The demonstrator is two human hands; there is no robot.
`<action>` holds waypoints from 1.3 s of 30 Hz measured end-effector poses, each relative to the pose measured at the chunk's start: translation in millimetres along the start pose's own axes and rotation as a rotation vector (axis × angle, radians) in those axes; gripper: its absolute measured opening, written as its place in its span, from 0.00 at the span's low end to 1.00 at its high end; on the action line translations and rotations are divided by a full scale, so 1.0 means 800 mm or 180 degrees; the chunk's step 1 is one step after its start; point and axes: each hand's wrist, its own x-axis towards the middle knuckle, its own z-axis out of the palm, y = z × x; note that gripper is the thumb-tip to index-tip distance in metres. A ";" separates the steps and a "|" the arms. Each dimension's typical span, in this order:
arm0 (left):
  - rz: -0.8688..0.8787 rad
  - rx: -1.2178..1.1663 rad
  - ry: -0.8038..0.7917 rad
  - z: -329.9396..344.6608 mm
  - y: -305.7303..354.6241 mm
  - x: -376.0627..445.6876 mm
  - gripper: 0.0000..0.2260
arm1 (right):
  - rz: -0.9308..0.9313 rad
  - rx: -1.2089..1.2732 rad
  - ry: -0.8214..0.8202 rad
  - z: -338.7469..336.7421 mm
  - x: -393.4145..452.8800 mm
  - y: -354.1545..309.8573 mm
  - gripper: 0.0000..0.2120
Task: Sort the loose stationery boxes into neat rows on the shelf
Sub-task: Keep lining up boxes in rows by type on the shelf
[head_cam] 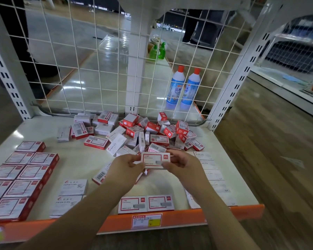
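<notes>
Above the middle of the cream shelf [90, 159] I hold one red-and-white staple box [156, 160] label up. My left hand [127, 164] pinches its left end and my right hand [181, 162] pinches its right end. Behind it lies a loose pile of small boxes [134, 132], red-and-white ones and white ones marked STAPLES. On the left stand neat rows of larger red boxes [23, 174]. Two white paper clip boxes [70, 193] lie beside them. Two red-and-white boxes [145, 203] sit side by side at the front edge. A column of white staples boxes [210, 170] runs down the right.
A white wire grid [116, 69] closes the back of the shelf, with white slotted uprights at both sides. Two blue bottles with red caps [183, 87] stand behind the grid. An orange lip with a price label [146, 221] runs along the front edge. Wooden floor lies to the right.
</notes>
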 end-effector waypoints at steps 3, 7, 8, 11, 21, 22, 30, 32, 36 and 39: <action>-0.0069 -0.0046 0.0055 -0.004 0.000 -0.001 0.13 | 0.0120 0.0111 -0.0113 0.003 0.000 0.008 0.21; -0.0136 -0.0117 -0.0087 -0.008 -0.006 -0.003 0.07 | -0.0018 -0.0135 -0.0168 0.004 0.002 0.011 0.23; -0.0144 -0.0110 -0.0132 -0.008 -0.008 -0.004 0.07 | -0.0073 -0.0169 -0.0194 0.004 0.003 0.012 0.23; -0.0152 -0.0010 -0.0202 -0.008 -0.015 -0.003 0.09 | -0.0256 -0.0397 -0.0258 0.003 0.003 0.009 0.22; -0.0124 0.0417 -0.0416 -0.010 -0.018 -0.006 0.09 | -0.0165 -0.0620 -0.0288 0.000 -0.004 0.013 0.21; -0.0121 0.0436 -0.0439 -0.010 -0.017 -0.006 0.09 | -0.0155 -0.0645 -0.0284 0.000 -0.004 0.015 0.21; 0.0140 0.1238 -0.0382 -0.006 -0.022 -0.012 0.15 | 0.0227 -0.0781 -0.0342 -0.005 -0.004 0.042 0.18; 0.0250 0.1610 -0.0410 -0.004 -0.025 -0.014 0.14 | 0.0356 -0.0895 -0.0390 -0.005 -0.005 0.051 0.17; 0.0375 0.2191 -0.0536 0.007 -0.032 -0.018 0.12 | 0.0612 -0.0934 -0.0416 -0.003 -0.007 0.064 0.18; 0.0371 0.2371 -0.0695 0.015 -0.033 -0.020 0.13 | 0.0758 -0.1034 -0.0430 -0.001 -0.004 0.073 0.21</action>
